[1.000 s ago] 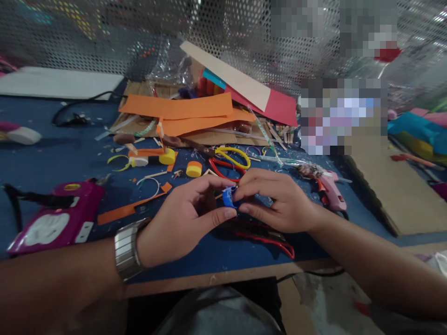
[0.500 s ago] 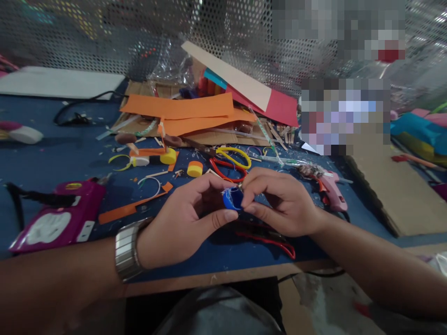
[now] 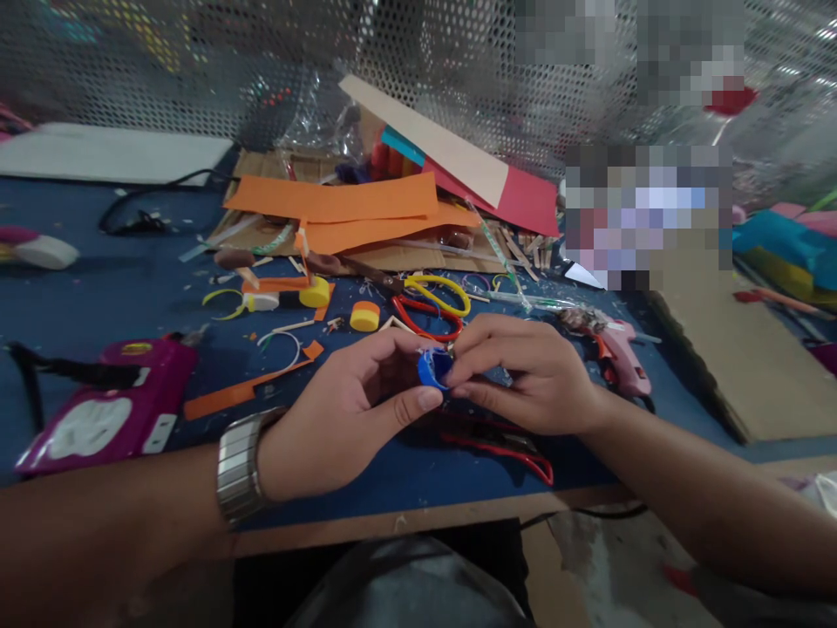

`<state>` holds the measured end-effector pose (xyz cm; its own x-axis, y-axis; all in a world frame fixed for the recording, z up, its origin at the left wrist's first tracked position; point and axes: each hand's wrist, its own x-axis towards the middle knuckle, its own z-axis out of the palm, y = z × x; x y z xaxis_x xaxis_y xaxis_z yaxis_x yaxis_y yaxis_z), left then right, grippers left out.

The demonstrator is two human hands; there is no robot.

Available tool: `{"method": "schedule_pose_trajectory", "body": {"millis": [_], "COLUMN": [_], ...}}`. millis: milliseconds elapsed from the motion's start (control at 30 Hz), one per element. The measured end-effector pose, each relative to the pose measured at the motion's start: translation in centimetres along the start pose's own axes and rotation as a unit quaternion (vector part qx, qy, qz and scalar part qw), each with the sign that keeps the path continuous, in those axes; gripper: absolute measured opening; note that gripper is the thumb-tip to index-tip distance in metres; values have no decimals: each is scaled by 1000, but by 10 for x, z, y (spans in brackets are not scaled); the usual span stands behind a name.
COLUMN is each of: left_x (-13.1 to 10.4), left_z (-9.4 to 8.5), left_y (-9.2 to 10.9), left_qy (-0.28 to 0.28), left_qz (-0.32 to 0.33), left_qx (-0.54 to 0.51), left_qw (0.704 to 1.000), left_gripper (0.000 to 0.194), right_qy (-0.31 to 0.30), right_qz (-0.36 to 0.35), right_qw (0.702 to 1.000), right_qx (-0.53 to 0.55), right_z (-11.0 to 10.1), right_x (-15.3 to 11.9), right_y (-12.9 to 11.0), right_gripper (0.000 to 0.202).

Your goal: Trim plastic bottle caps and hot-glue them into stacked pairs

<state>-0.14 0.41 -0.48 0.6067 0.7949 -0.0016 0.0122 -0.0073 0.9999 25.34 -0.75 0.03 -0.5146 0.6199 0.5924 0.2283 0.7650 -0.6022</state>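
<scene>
Between left hand point(image 3: 346, 403) and right hand point(image 3: 523, 371), a blue cap point(image 3: 430, 371) gapes.

Blue tabletop point(image 3: 366, 488): purple device point(image 3: 140, 384), orange strip point(image 3: 222, 399), pink glue gun point(image 3: 624, 359).

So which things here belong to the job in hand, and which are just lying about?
Likely in the job:
blue cap, held in the left hand, with the right hand at its open side

Apparently lying about:
yellow-and-red-handled scissors
pink glue gun
orange sheets
yellow-and-orange cap
</scene>
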Motion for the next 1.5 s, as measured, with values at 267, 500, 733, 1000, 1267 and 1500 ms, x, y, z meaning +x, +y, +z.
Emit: {"method": "schedule_pose_trajectory", "body": {"millis": [267,500,733,1000,1267,1500], "left_x": [1,2,0,2,3,4], "left_z": [-1,1,0,0,0,-1], "left_y": [1,4,6,4,9,8], "left_qy": [-31,-23,-31,-13,-17,-15], "left_qz": [44,25,1,-23,-6,21], "left_qx": [11,-1,13,20,46,72], "left_qw": [998,999,999,999,999,997], "left_gripper": [20,24,22,37,28,24], "right_qy": [18,29,25,1,16,31], "right_qz": [65,143,157,128,165,196], "right_qw": [991,963,961,978,962,952], "right_qx": [113,226,227,164,219,234], "right_z": [3,6,8,6,8,8], "right_x": [2,1,0,1,1,1], "right_y": [-2,-1,0,-2,-1,-1], "right_gripper": [6,8,7,10,11,20]}}
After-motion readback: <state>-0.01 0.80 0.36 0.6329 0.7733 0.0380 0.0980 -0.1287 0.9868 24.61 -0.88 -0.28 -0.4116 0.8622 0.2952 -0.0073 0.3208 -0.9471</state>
